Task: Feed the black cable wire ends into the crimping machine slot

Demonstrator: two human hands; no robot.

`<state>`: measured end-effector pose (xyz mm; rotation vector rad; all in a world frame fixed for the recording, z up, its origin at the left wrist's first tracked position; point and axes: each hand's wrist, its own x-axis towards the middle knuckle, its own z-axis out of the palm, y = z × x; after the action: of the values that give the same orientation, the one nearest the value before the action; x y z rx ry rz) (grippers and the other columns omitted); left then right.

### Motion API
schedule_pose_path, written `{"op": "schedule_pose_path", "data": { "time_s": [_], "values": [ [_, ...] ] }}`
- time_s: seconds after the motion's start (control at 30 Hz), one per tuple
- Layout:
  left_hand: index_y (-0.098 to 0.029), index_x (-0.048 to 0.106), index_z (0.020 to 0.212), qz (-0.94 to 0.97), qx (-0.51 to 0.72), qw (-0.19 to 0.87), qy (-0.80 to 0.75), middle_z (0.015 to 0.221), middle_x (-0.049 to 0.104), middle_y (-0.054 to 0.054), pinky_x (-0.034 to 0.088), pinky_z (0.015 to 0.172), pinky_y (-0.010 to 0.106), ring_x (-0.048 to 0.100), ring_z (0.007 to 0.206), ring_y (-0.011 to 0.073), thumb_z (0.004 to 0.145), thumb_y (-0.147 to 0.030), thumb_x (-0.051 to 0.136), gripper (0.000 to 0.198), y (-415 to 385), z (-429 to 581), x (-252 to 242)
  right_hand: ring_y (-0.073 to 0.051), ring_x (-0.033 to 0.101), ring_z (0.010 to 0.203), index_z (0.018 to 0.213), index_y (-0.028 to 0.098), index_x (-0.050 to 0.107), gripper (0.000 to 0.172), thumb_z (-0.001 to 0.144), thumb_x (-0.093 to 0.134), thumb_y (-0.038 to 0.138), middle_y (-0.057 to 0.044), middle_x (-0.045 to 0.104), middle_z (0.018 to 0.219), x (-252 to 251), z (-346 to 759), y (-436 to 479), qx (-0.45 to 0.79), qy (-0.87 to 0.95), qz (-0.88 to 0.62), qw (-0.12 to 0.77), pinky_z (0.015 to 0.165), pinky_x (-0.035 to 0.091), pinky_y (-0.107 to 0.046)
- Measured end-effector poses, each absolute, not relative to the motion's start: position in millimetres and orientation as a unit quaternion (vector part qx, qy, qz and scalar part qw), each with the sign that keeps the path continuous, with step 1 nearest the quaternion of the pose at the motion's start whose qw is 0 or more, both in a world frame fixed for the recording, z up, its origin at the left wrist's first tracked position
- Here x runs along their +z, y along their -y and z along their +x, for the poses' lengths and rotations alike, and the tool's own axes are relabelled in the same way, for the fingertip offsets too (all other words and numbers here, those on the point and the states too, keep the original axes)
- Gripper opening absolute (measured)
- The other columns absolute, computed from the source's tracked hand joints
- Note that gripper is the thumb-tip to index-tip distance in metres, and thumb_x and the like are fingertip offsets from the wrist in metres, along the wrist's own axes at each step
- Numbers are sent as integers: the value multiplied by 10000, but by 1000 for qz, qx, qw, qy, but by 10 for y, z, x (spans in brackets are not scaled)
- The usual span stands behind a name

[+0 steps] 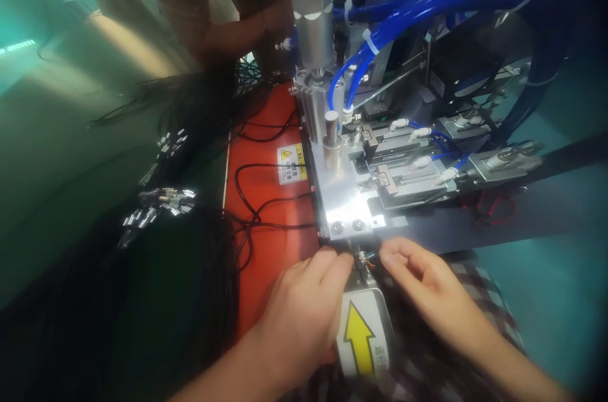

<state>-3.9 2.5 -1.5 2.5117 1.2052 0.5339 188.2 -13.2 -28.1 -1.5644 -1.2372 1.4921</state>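
So on my head feed the thin coloured wires (367,257) sit between 4 and 5 o'clock from centre, just under the near edge of the shiny metal plate (344,199), with my two hands either side. Left hand (304,301) is at 8 o'clock from the wires, fingers curled in and bunched together right by the bit below the plate, and I honestly can't make out if they're pinching anything. Right hand (422,275) is between 3 and 4, thumb and forefinger tips nearly together just beside the wires, other fingers loosely curled, and I can't see whether there's a strand in there. Straight down at 6 is a white label with a yellow arrow (358,332). The red surface (268,297) runs along my left, warning sticker (292,164) between 10 and 11, and black cables (218,250) pile up around 9, some with silvery ends (175,201). Blue tubes (413,0) arch over past 12, and someone else's forearm (237,37) shows near 11
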Motion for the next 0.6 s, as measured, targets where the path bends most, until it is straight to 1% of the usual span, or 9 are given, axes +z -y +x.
{"op": "schedule_pose_path", "data": {
  "time_s": [0.07, 0.17, 0.27, 0.37, 0.53, 0.6],
  "values": [
    [-105, 638, 975, 872, 198, 157, -420, 732, 602, 60, 532, 548, 280, 594, 605, 171, 867, -71, 420, 245, -25, -37, -20, -146, 506, 682, 820, 203, 553, 285, 909, 464, 458, 4, 533, 731, -266, 1884, 118, 599, 444, -584, 320, 597, 445, -225],
    [-109, 645, 958, 870, 200, 157, -422, 726, 601, 60, 534, 546, 281, 593, 599, 171, 860, -69, 433, 237, -29, -29, -22, -145, 501, 694, 832, 197, 572, 287, 896, 488, 464, 2, 540, 744, -237, 1866, 129, 620, 438, -572, 310, 603, 436, -224],
    [-106, 643, 954, 868, 207, 153, -424, 731, 608, 62, 533, 546, 276, 594, 595, 166, 856, -60, 433, 236, -36, -20, -25, -133, 462, 633, 828, 194, 573, 256, 876, 530, 442, 21, 495, 684, -238, 1840, 159, 603, 446, -585, 308, 562, 410, -224],
    [-100, 640, 957, 867, 216, 155, -422, 735, 611, 63, 528, 542, 274, 597, 600, 167, 858, -61, 434, 232, -36, -17, -31, -124, 432, 592, 795, 196, 561, 245, 889, 516, 417, 31, 465, 652, -246, 1816, 180, 573, 459, -598, 321, 540, 392, -227],
    [-112, 645, 961, 860, 215, 169, -431, 739, 615, 62, 524, 549, 272, 596, 605, 163, 877, -93, 434, 227, -24, -25, -36, -148, 513, 686, 810, 199, 546, 259, 931, 443, 404, 0, 539, 734, -195, 1781, 184, 520, 507, -606, 324, 626, 430, -252],
    [-119, 644, 962, 859, 210, 171, -434, 747, 619, 61, 522, 555, 264, 598, 609, 158, 877, -92, 431, 231, -26, -26, -32, -151, 522, 694, 810, 199, 547, 259, 935, 438, 397, -2, 547, 739, -166, 1789, 170, 510, 520, -607, 317, 639, 435, -255]
  ]
}}
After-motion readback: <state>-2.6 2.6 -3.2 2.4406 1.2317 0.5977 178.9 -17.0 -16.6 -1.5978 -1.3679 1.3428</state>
